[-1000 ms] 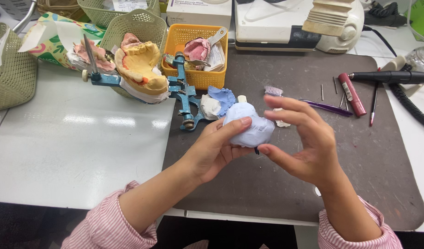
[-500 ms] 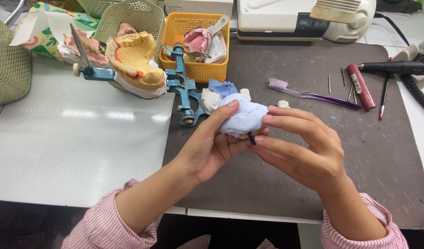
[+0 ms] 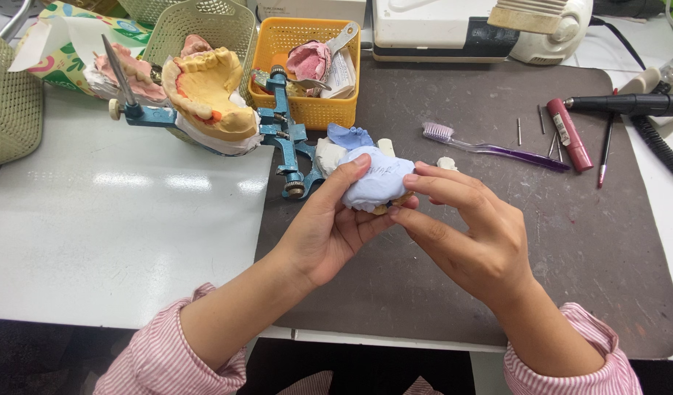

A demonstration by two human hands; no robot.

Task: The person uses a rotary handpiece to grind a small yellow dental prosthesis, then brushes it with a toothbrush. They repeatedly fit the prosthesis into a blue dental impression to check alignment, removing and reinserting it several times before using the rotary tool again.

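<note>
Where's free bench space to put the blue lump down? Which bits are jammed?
Bare: the white tabletop left of the dark mat, below the hinged blue frame, and the mat's right side below the toothbrush and red pen. Crowded: the back edge with the orange basket and the yellow jaw model. Both hands, left and right, hold the blue lump.

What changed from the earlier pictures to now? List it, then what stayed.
The right hand closed in from slightly apart until its fingertips rest on the pale blue cast. The left hand kept cradling the cast from below; nothing was let go. The camera view also tipped and shifted a little. The purple toothbrush, blue articulator, yellow basket and dark mat stayed put.
</note>
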